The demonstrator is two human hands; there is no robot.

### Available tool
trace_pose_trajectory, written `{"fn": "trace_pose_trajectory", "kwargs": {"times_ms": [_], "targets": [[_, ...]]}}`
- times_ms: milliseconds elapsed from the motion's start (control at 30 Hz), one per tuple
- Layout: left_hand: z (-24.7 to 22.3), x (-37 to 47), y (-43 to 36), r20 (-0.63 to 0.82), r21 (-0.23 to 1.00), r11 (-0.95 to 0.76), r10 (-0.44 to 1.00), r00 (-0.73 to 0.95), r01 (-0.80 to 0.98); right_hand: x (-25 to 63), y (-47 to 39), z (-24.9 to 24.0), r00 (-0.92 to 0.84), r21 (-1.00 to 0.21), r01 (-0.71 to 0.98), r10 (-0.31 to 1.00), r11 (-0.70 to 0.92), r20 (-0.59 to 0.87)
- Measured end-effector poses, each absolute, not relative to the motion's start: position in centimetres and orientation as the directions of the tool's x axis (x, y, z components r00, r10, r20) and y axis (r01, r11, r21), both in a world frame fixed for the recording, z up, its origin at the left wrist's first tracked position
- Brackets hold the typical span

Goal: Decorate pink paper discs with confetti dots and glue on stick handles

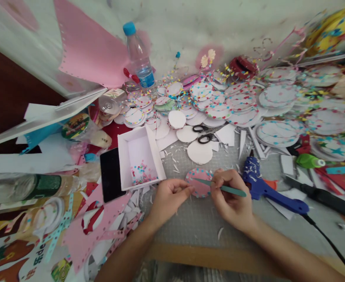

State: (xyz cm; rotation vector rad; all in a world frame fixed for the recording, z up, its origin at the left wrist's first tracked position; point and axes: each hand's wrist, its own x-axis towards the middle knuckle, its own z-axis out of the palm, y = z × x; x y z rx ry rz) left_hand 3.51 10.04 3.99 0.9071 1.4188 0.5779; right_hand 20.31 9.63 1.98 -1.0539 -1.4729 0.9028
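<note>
A pink paper disc (202, 188) edged with small blue and red pieces lies on the grey cutting mat (187, 231). At its left edge, my left hand (172, 196) pinches the rim between thumb and fingers. My right hand (233, 199) grips green tweezers (233, 190), whose tips point left over the disc's upper part. Whether the tips hold anything is too small to tell. Up and left of the disc stands a white open box (140, 156) with pink, blue and red confetti (143, 172) in its near end. A plain white disc (200, 152) lies just behind the pink one.
Black scissors (205, 134) lie behind the discs. A blue glue gun (266, 192) with a cable rests at the right, beside a black-handled tool (322, 196). Stacks of decorated discs (280, 133) line the back. A phone (112, 174) and bottle (140, 58) are at the left.
</note>
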Motion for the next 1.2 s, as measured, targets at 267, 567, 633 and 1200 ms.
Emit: {"fn": "trace_pose_trajectory", "kwargs": {"times_ms": [267, 567, 633, 1200], "targets": [[4.17, 3.42, 10.03, -0.563, 0.823, 0.542, 0.817, 0.125, 0.171, 20.2, 9.78, 1.88, -0.084, -0.908, 0.138, 0.919, 0.395, 0.386], [4.24, 3.39, 10.12, -0.556, 0.83, 0.536, 0.817, 0.15, 0.155, 20.3, 10.35, 2.42, -0.235, -0.728, 0.282, 0.78, 0.626, 0.58], [4.25, 3.44, 10.09, -0.563, 0.826, 0.546, 0.814, 0.142, 0.142, 20.35, 10.39, 2.51, -0.25, -0.711, 0.284, 0.765, 0.644, 0.593], [4.36, 3.5, 10.09, -0.587, 0.808, 0.57, 0.799, 0.128, 0.15, 20.35, 10.27, 2.6, -0.202, -0.771, 0.255, 0.812, 0.584, 0.548]]}}
